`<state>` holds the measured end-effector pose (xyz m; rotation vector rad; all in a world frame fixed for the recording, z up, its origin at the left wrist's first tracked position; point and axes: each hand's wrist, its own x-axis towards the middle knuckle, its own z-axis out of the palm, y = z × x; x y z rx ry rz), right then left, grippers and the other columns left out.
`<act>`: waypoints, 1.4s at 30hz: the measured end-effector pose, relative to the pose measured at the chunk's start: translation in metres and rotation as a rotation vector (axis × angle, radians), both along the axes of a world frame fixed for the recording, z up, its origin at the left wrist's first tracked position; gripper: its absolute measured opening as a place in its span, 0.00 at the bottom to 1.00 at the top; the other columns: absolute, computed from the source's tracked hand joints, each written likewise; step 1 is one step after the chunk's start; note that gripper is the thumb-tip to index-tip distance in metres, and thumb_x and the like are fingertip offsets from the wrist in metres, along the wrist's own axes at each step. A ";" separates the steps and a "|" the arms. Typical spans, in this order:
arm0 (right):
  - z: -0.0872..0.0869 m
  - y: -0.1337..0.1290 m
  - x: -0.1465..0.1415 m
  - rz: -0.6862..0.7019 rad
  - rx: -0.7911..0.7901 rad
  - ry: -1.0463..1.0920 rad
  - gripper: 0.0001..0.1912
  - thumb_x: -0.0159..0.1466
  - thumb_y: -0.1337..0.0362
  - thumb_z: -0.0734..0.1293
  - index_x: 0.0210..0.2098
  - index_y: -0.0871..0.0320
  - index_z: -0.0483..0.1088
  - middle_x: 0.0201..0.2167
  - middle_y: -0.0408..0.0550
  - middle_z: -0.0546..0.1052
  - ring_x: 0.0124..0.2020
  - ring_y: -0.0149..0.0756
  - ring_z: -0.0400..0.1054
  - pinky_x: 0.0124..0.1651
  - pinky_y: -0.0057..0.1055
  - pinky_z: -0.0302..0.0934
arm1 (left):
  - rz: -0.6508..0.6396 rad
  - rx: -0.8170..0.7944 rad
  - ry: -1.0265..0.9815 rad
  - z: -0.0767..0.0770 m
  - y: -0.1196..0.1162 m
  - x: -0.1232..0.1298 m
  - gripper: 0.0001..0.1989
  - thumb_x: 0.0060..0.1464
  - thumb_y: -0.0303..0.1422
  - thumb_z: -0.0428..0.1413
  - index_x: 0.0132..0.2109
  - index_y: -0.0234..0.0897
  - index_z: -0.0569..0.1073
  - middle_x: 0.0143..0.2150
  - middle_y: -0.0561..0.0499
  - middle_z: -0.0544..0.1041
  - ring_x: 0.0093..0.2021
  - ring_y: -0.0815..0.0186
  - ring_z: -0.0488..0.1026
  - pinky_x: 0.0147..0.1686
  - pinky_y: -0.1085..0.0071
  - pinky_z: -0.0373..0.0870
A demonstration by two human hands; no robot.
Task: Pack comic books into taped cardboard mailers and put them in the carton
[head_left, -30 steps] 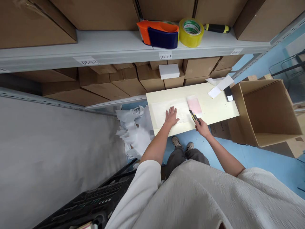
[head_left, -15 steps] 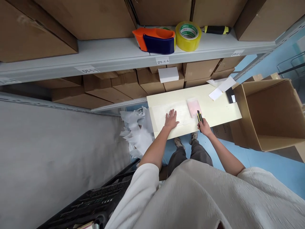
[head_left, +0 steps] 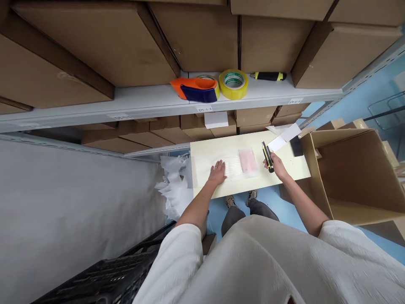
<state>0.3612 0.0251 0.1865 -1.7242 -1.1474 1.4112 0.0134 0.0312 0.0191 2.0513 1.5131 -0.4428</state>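
Observation:
A translucent white sheet [head_left: 233, 169] lies on the pale board [head_left: 207, 149], and my left hand [head_left: 217, 172] rests flat on it with the fingers spread. At the sheet's right end is a flat pink packet [head_left: 247, 161], partly covered by the clear material. Just right of that packet, my right hand [head_left: 277, 166] grips a black and yellow utility knife [head_left: 267, 157] above the board. The knife points away from me. Whether its blade is out, I cannot tell.
An open cardboard box [head_left: 344, 215] stands at the right. White papers [head_left: 286, 134] and a dark flat object [head_left: 296, 146] lie at the board's far right. On the shelf sit an orange tape dispenser [head_left: 196, 88], a tape roll [head_left: 233, 84] and another yellow-black tool [head_left: 268, 76]. Crumpled white wrapping [head_left: 175, 181] lies left.
My right hand with the utility knife has moved right, off the pink packet. My left hand stays pressed on the sheet. The view has tilted up, showing more of the shelf.

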 end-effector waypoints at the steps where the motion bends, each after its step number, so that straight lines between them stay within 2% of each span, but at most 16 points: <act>1: 0.009 0.010 0.007 0.013 0.048 0.002 0.29 0.71 0.38 0.55 0.48 0.55 0.70 0.34 0.49 0.80 0.33 0.39 0.74 0.37 0.34 0.69 | 0.004 -0.004 0.000 -0.002 0.001 0.001 0.48 0.67 0.42 0.57 0.84 0.39 0.43 0.86 0.36 0.39 0.85 0.45 0.37 0.80 0.42 0.46; 4: 0.039 0.045 0.028 0.053 0.246 -0.021 0.35 0.71 0.33 0.57 0.57 0.54 0.74 0.41 0.52 0.83 0.37 0.43 0.77 0.40 0.39 0.72 | 0.030 -0.012 -0.002 -0.010 0.004 0.002 0.47 0.68 0.44 0.56 0.84 0.37 0.44 0.85 0.34 0.40 0.85 0.42 0.38 0.79 0.39 0.47; 7: 0.072 0.090 0.047 0.108 0.483 -0.158 0.38 0.71 0.31 0.61 0.64 0.52 0.74 0.52 0.55 0.83 0.47 0.49 0.79 0.53 0.49 0.74 | 0.053 -0.001 0.003 -0.015 0.006 0.003 0.46 0.68 0.43 0.56 0.84 0.37 0.46 0.85 0.34 0.41 0.85 0.42 0.38 0.79 0.39 0.47; 10: 0.101 0.142 0.060 0.190 0.708 -0.373 0.39 0.70 0.33 0.64 0.67 0.53 0.73 0.61 0.58 0.80 0.61 0.57 0.74 0.67 0.57 0.67 | 0.053 0.005 0.033 -0.017 0.007 0.004 0.45 0.66 0.37 0.57 0.84 0.35 0.48 0.85 0.34 0.41 0.85 0.43 0.39 0.79 0.40 0.48; 13: 0.120 0.194 0.066 0.310 0.831 -0.604 0.35 0.73 0.39 0.63 0.69 0.55 0.72 0.63 0.60 0.79 0.64 0.61 0.70 0.70 0.62 0.63 | 0.066 -0.003 0.050 -0.019 0.007 0.006 0.46 0.64 0.33 0.57 0.83 0.34 0.49 0.85 0.34 0.40 0.85 0.44 0.39 0.79 0.41 0.48; 15: 0.126 0.223 0.065 0.402 0.868 -0.716 0.33 0.74 0.44 0.61 0.69 0.57 0.72 0.63 0.62 0.78 0.64 0.63 0.70 0.69 0.64 0.62 | 0.083 -0.004 0.046 -0.020 0.008 0.007 0.46 0.62 0.31 0.57 0.83 0.33 0.50 0.85 0.34 0.41 0.85 0.44 0.39 0.79 0.41 0.48; 18: 0.124 0.255 0.058 0.504 0.879 -0.826 0.31 0.74 0.50 0.61 0.68 0.61 0.72 0.63 0.65 0.77 0.63 0.66 0.69 0.66 0.66 0.62 | 0.106 0.005 0.029 -0.023 0.008 0.008 0.47 0.60 0.30 0.56 0.83 0.32 0.51 0.85 0.33 0.42 0.84 0.43 0.41 0.78 0.40 0.49; 24: 0.112 0.283 0.046 0.549 0.893 -0.965 0.29 0.73 0.56 0.60 0.68 0.61 0.71 0.63 0.67 0.76 0.62 0.67 0.67 0.63 0.69 0.60 | 0.130 0.006 -0.008 -0.025 0.007 0.007 0.48 0.60 0.31 0.55 0.83 0.33 0.49 0.85 0.33 0.43 0.84 0.43 0.41 0.78 0.39 0.50; 29: 0.110 0.276 0.044 0.551 0.929 -1.025 0.30 0.71 0.60 0.60 0.70 0.59 0.68 0.68 0.65 0.72 0.65 0.67 0.63 0.65 0.68 0.56 | 0.132 0.008 0.016 -0.019 0.005 0.011 0.47 0.59 0.29 0.56 0.83 0.32 0.51 0.85 0.32 0.43 0.84 0.43 0.41 0.78 0.41 0.51; 32: 0.107 0.251 0.040 0.494 0.990 -1.001 0.29 0.70 0.61 0.61 0.69 0.56 0.68 0.71 0.63 0.68 0.68 0.66 0.60 0.66 0.67 0.56 | 0.117 -0.007 0.022 -0.014 0.005 0.013 0.47 0.60 0.28 0.56 0.83 0.31 0.51 0.85 0.32 0.41 0.85 0.43 0.40 0.78 0.42 0.50; 34: 0.096 0.225 0.033 0.472 1.034 -0.936 0.27 0.70 0.63 0.61 0.68 0.54 0.68 0.71 0.63 0.67 0.68 0.64 0.59 0.65 0.66 0.56 | 0.105 -0.029 0.026 -0.011 0.005 0.013 0.47 0.60 0.29 0.57 0.83 0.31 0.50 0.85 0.32 0.40 0.85 0.44 0.39 0.79 0.43 0.49; 37: 0.060 0.178 0.012 0.529 1.031 -0.807 0.26 0.71 0.64 0.61 0.67 0.53 0.70 0.71 0.62 0.68 0.67 0.63 0.61 0.64 0.64 0.57 | 0.090 -0.050 0.037 -0.009 0.004 0.012 0.48 0.62 0.32 0.58 0.83 0.35 0.48 0.86 0.34 0.39 0.85 0.45 0.38 0.79 0.43 0.47; 42: -0.033 0.095 -0.046 0.675 0.791 -0.657 0.25 0.73 0.67 0.58 0.66 0.55 0.72 0.70 0.62 0.70 0.70 0.58 0.62 0.68 0.59 0.58 | 0.084 -0.031 -0.018 -0.004 0.000 0.010 0.49 0.62 0.36 0.59 0.83 0.37 0.47 0.86 0.35 0.40 0.85 0.45 0.38 0.80 0.41 0.44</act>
